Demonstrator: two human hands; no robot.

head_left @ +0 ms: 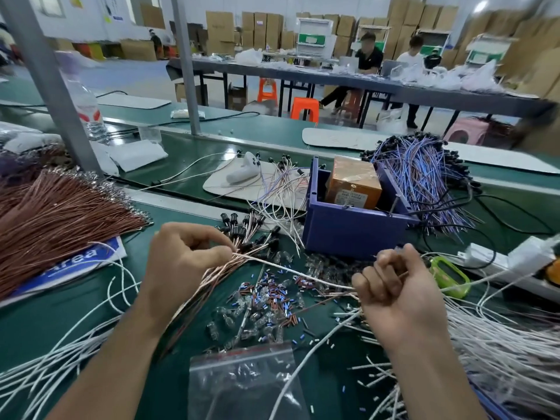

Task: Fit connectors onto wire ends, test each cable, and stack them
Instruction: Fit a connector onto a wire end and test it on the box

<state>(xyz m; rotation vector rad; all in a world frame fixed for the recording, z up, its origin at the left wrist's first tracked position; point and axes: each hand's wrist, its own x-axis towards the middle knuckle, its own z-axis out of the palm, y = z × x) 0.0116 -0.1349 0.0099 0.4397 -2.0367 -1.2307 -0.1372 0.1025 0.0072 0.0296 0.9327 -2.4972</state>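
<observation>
My left hand (181, 256) pinches a bundle of pinkish cables (209, 277) just behind their black connectors (242, 234). My right hand (394, 286) is curled round thin wire ends, and one pale wire (291, 269) stretches between the two hands. Small clear bulbs and blue and red sleeves (266, 301) lie scattered on the green mat between my hands. Loose white wires (500, 344) fan out at the right, with more of them (45, 368) at the lower left.
A blue bin (348, 234) holding an orange box (353, 183) stands behind my hands. A brown wire bundle (54, 213) lies at the left, purple-blue cables (424, 174) at the right. A zip bag (242, 383) lies near me; a green object (451, 277) and white power strip (500, 262) sit right.
</observation>
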